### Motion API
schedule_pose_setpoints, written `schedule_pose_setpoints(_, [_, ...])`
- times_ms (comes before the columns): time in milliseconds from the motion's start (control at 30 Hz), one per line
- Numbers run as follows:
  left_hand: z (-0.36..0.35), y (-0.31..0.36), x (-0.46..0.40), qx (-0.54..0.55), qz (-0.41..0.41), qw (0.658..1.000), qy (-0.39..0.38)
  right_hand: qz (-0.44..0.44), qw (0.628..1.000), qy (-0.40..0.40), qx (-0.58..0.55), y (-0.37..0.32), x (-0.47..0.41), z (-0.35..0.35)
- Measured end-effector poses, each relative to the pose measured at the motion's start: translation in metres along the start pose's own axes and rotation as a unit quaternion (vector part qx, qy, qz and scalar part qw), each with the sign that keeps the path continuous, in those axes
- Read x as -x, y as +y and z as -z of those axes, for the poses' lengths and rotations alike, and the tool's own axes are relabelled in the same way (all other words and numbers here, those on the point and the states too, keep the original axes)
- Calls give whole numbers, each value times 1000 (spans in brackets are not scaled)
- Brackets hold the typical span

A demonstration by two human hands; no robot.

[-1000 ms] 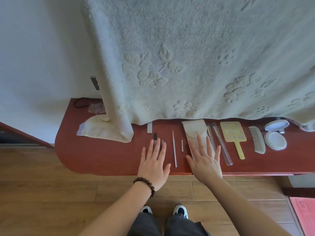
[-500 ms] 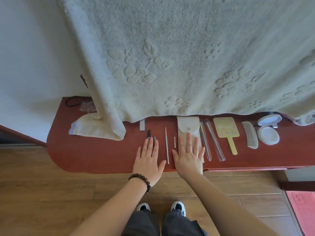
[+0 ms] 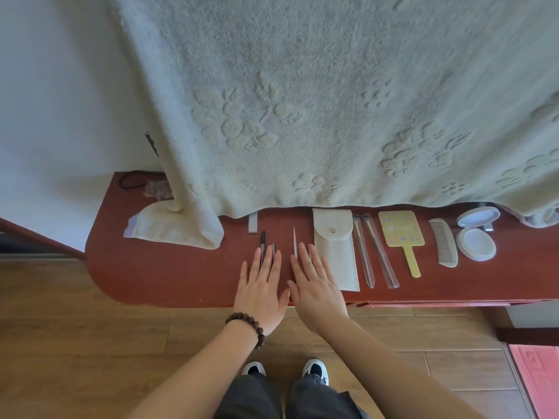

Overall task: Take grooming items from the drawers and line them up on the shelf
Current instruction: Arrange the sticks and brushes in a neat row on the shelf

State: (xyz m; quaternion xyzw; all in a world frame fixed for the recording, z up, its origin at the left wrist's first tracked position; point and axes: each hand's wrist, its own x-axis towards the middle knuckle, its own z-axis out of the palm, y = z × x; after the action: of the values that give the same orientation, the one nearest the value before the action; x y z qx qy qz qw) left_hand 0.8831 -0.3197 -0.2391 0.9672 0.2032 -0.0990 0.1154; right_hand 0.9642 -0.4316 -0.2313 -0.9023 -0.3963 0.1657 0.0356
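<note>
Grooming items lie in a row on the red shelf [image 3: 169, 273]. From left: a small grey bar [image 3: 253, 222], two dark slim tools [image 3: 263, 240], a thin pale stick [image 3: 294, 241], a beige snap pouch [image 3: 335, 249], two brushes in clear sleeves [image 3: 373, 252], a yellow hand mirror [image 3: 402, 235], a grey comb [image 3: 444, 244] and an open white compact [image 3: 476, 234]. My left hand [image 3: 261, 290] lies flat, fingers over the dark tools. My right hand [image 3: 317, 285] lies flat beside it, covering the lower end of the stick, its edge touching the pouch. Neither holds anything.
A large cream embossed towel [image 3: 302, 101] hangs down over the back of the shelf, its folded corner [image 3: 169, 228] resting at the left. A black cord [image 3: 133, 179] and a plastic wrapper [image 3: 155, 189] sit at the far left. Wooden floor lies below; a pink mat [image 3: 538, 382] at bottom right.
My right hand has slid left off the pouch and now lies over the thin stick, close beside my left hand. The left hand stays on the dark tools.
</note>
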Motion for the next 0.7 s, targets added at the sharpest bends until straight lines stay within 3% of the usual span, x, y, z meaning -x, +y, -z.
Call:
schedule_pose_setpoints(200, [-2,-4,1,4,2,1000,-26,-35,998,-45,32,-4,-8,-6])
schedule_pose_setpoints(700, [5,11,-16,7,5,999,-42,-63,995,-72,-41,-12,-22,4])
